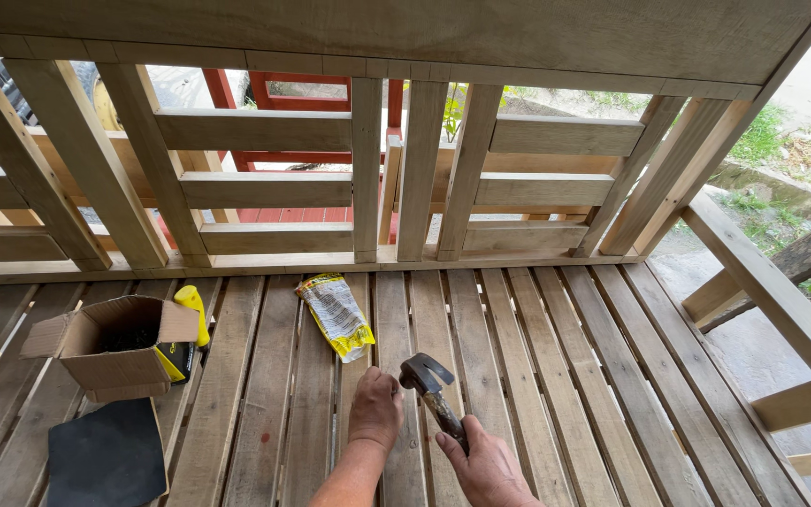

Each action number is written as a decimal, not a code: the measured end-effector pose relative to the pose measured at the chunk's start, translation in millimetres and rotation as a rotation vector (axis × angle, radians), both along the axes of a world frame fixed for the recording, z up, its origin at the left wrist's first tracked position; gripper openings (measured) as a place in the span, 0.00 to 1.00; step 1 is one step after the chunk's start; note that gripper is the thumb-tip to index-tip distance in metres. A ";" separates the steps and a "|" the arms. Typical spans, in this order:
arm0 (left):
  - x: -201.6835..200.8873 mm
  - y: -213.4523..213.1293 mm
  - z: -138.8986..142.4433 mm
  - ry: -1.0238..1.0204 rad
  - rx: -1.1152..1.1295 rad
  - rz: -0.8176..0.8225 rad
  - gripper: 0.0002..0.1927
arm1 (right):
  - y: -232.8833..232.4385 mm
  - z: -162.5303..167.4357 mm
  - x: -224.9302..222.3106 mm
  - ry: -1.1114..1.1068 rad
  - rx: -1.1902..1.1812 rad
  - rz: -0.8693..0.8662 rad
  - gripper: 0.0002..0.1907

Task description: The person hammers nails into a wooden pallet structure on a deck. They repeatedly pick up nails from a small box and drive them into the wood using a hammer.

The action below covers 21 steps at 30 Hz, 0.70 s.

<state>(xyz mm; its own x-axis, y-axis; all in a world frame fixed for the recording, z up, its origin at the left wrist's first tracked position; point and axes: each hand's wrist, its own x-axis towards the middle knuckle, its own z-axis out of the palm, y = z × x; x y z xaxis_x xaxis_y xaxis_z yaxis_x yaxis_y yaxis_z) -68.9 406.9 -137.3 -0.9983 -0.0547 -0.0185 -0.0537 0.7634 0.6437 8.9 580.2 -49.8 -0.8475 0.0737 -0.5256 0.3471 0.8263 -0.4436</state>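
Observation:
My right hand [485,468] grips the handle of a claw hammer [427,379], whose dark metal head hangs just above the wooden slats [527,376]. Just left of the hammer head, my left hand [376,409] rests closed on a slat, fingers pinched downward; whatever it may hold is hidden. Both hands are at the bottom middle of the head view, over the slatted seat of a wooden bench.
An open cardboard box [110,349] with dark contents sits at left, a yellow-handled tool [191,310] behind it and a dark sheet [107,455] in front. A yellow and clear plastic packet [335,314] lies ahead of my hands. The bench's slatted backrest [368,178] rises beyond.

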 end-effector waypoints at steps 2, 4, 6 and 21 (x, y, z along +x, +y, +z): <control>12.4 -2.1 -0.4 0.038 0.084 -0.023 0.20 | 2.7 -0.2 2.2 0.030 -0.027 -0.009 0.26; 34.3 -7.1 -3.5 0.161 0.142 -0.021 0.22 | 3.3 0.7 3.7 0.050 -0.040 -0.017 0.25; 51.6 -9.8 -7.2 0.228 0.124 -0.051 0.23 | 1.8 4.0 3.7 0.049 -0.053 -0.033 0.25; 4.3 12.8 18.6 -0.157 -0.085 0.171 0.10 | -11.5 51.0 -3.3 0.176 -0.173 -0.106 0.23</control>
<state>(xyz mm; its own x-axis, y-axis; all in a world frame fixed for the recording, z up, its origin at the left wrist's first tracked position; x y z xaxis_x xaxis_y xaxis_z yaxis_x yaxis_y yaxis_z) -64.6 419.7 -118.6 -0.9598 -0.2302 -0.1609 -0.2808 0.7857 0.5512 5.6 568.6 1.3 -0.9192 0.0892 -0.3835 0.3329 0.6961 -0.6361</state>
